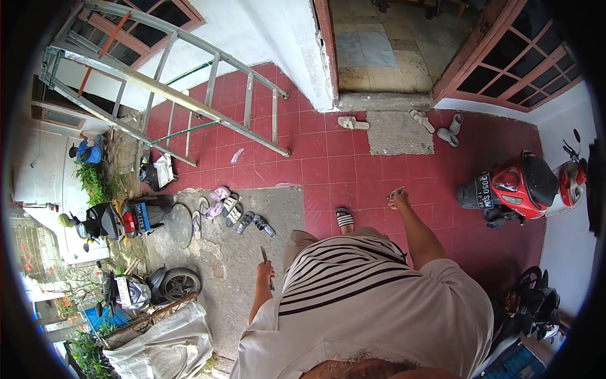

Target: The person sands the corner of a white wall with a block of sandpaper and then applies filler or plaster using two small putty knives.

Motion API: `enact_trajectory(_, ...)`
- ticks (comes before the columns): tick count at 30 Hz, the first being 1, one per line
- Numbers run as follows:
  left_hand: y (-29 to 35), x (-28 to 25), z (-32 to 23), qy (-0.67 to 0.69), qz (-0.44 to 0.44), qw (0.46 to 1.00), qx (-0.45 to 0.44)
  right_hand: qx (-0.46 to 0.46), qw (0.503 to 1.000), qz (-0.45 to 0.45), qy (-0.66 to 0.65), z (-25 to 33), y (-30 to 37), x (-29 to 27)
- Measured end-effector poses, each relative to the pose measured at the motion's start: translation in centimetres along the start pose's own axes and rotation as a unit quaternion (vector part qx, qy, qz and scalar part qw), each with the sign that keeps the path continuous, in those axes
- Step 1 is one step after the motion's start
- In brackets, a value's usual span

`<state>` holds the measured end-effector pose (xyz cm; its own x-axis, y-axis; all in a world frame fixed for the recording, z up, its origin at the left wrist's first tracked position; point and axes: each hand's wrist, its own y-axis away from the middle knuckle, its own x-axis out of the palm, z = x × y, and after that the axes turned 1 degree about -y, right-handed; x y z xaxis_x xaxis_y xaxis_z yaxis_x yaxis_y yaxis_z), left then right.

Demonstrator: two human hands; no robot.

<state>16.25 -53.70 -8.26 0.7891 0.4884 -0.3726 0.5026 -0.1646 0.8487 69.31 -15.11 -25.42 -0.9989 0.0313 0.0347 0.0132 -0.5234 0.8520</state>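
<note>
Fingers of the left hand (266, 271) are grasping a slim grey tool (264, 254), its flat end pointing toward twelve o'clock and its other end showing below the fist; this hand is hovering at seven o'clock from the middle of the view, above grey concrete (228, 297); the right hand (399, 201) is hanging at three o'clock over red tiles (372, 170), its fingers gripping a small metallic-looking thing (396, 192) whose kind is not showing clearly; a striped slide (344, 217) is covering one foot at four o'clock; an aluminium ladder (139, 77) is standing at ten o'clock; assorted footwear (232, 211) is lying between eight and nine o'clock; a textured mat (401, 136) is lying before the doorway at two o'clock; a red scooter (514, 180) is standing farther out at three o'clock; a person in blue (93, 150) is staying low beside green plants (91, 180) past nine o'clock.
</note>
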Motion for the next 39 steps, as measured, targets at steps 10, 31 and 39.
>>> enact_trajectory(10, -3.0, -0.3, -1.8, -0.041, 0.041, 0.997, -0.05, -0.001, 0.974, -0.185, 0.127, 0.3, 7.9, 0.8)
enact_trajectory(31, -14.9, 2.4, -21.1, -0.145, 0.137, 0.975, 0.093, -0.039, 0.963, -0.267, 0.028, 2.1, 13.3, 5.4)
enact_trajectory(39, -18.4, -0.9, -21.0, -0.179, 0.132, 0.974, 0.047, -0.024, 0.958, -0.281, 0.05, 3.5, 14.7, 9.5)
